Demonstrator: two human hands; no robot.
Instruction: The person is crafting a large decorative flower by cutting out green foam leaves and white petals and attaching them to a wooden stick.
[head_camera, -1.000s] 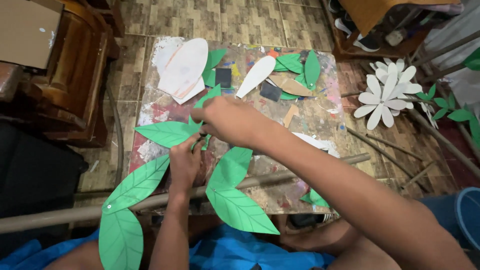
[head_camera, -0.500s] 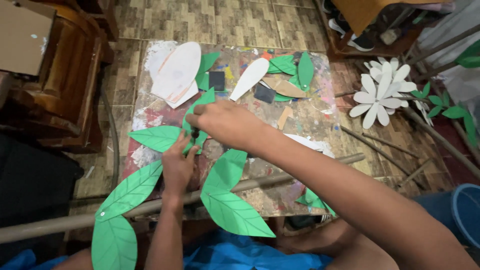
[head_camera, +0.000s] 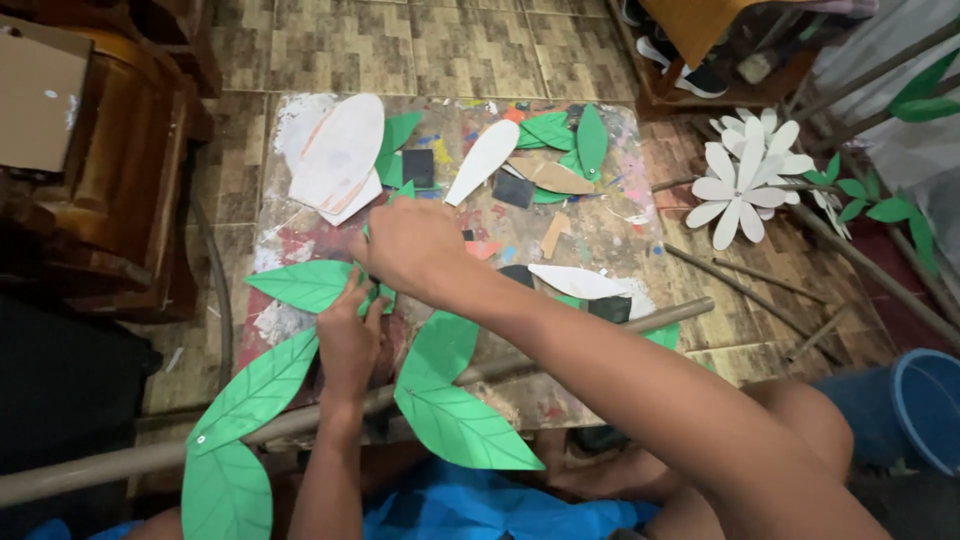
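Two hands meet over the paint-splattered board desk (head_camera: 600, 235): left hand (head_camera: 348, 340) pinches the stem end of a green paper leaf (head_camera: 300, 284) whose long axis runs leftward from the fingers; right hand (head_camera: 410, 248) curls closed just above, whether gripping anything I cannot tell

Two hands work over the tabletop (head_camera: 600, 240). At its near edge fan five big green paper leaves (head_camera: 455, 420). At its far edge lie two white petal shapes (head_camera: 340, 155) and two dark squares (head_camera: 417, 168). Right of the tabletop lies one white paper flower (head_camera: 745, 180), with one blue bucket (head_camera: 925, 405) nearer.
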